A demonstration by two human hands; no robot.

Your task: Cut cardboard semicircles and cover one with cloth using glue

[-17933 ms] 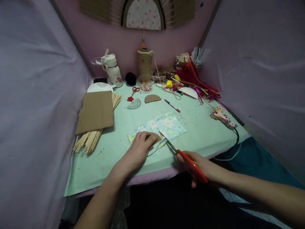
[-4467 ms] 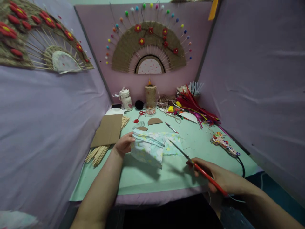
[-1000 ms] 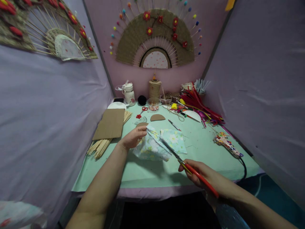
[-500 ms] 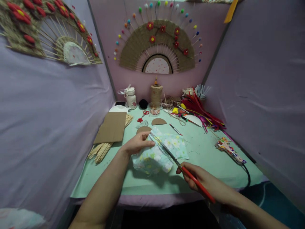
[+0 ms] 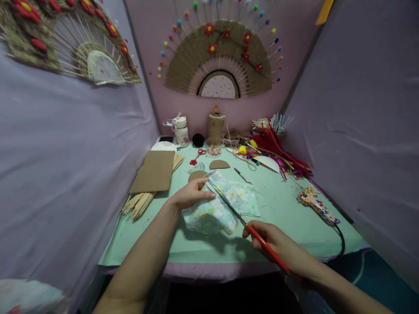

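Pale blue-green floral fabric hangs from my left hand, whose thumb and fingers pinch its upper edge. In my right hand are long scissors with red handles, gripped from the lower right. Their dark metal blades lie along the fabric, tips close to my left fingertips, and look nearly closed. One part of the fabric stretches right, onto the green tabletop. Just behind the fabric lies a brown cardboard half-circle, partly covered; a second half-circle lies farther back.
At left, a cardboard sheet rests on thin wooden sticks. A pen and small red scissors lie behind the fabric. On the right is a patterned corded tool. Bottle and twine spool stand at the back.
The scissor handles have come closer together and the blades look more closed on the fabric. My left hand keeps its pinch. The whole view has shifted slightly.
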